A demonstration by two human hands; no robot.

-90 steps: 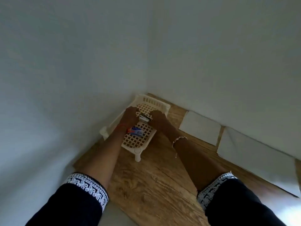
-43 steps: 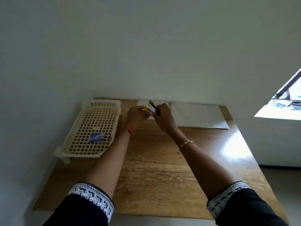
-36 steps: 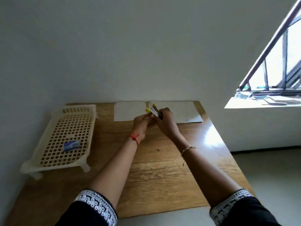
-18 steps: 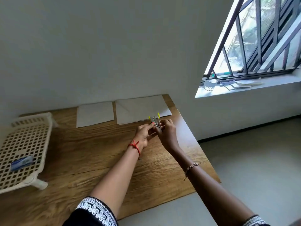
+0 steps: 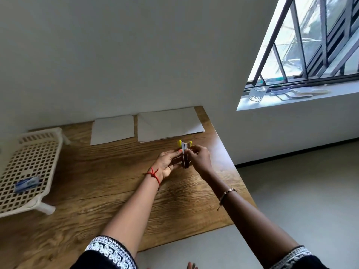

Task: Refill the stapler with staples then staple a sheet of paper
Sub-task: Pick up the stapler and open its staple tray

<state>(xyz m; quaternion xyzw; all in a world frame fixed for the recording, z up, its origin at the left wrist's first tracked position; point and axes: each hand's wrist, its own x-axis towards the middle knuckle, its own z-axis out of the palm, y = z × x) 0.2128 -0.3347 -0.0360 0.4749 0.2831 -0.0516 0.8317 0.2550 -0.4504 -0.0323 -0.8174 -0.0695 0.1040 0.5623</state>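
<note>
Wood-grain tabletop (image 5: 101,193) under both hands: the left hand (image 5: 167,164) and right hand (image 5: 200,158) close their grip on the small yellow-and-silver stapler (image 5: 185,152), now swung open upright and carried away from the white lattice plastic tray (image 5: 29,164), where the blue staple box (image 5: 26,183) stays. Loading likely comes next; 2 white paper sheets (image 5: 169,124) wait behind.

Daylight from the window (image 5: 310,45) — glare on the table (image 5: 217,136), edges warped.

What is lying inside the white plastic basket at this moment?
Only a small blue-and-white box lies in the white basket; its contents are hidden, and its print is unreadable.
</note>
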